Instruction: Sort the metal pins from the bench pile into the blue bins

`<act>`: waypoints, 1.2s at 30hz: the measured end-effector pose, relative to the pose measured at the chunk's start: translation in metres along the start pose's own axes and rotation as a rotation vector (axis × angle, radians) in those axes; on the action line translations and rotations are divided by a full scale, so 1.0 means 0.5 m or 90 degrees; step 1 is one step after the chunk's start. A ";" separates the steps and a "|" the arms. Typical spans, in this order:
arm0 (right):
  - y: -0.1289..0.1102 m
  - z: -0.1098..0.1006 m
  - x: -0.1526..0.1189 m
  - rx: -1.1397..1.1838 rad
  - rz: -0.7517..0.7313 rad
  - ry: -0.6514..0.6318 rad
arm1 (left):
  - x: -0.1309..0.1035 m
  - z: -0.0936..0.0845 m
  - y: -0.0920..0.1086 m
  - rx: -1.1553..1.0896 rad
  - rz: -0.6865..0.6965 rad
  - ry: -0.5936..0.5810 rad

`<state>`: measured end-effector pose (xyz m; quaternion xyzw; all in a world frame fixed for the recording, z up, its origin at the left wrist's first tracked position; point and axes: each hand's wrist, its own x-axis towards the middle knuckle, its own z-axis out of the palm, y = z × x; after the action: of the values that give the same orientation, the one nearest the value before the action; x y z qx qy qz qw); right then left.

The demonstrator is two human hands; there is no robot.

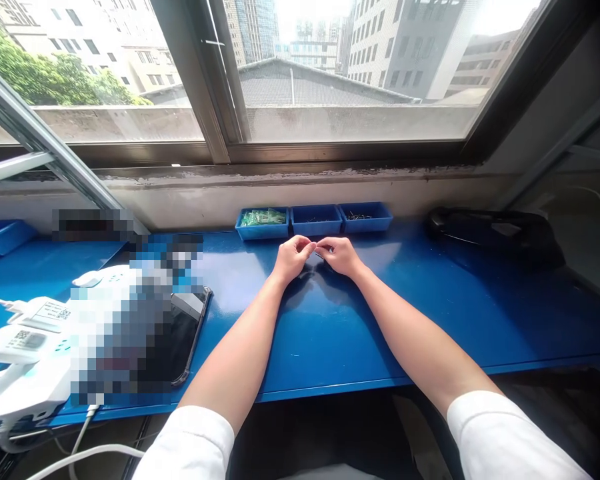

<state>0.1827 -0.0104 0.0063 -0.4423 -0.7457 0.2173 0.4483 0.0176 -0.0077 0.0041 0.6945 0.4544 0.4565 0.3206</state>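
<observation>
My left hand and my right hand meet above the blue table, fingertips pinched close together. Something small sits between the fingers, too tiny to make out. Just behind the hands stand three blue bins in a row. The left bin holds small clear and green packets. A few small dark bits lie in the middle bin. Small thin metal-looking pieces are in the right bin.
At the left lie a white power strip with plugs and cables, and a dark tablet or phone, partly blurred. Another blue bin is at the far left. A black bag rests at the right, below the window.
</observation>
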 end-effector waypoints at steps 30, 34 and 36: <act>0.018 -0.006 0.014 -0.109 -0.014 0.077 | 0.010 0.007 -0.015 0.136 0.006 0.087; 0.014 -0.004 0.020 -0.304 0.016 0.024 | 0.007 0.012 -0.016 0.259 0.036 0.021; 0.013 -0.001 0.023 -0.365 0.046 0.015 | 0.003 0.016 -0.011 0.311 0.070 -0.021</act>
<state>0.1839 0.0028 0.0074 -0.5801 -0.7550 0.0082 0.3055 0.0234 -0.0046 -0.0032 0.7825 0.5072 0.3388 0.1252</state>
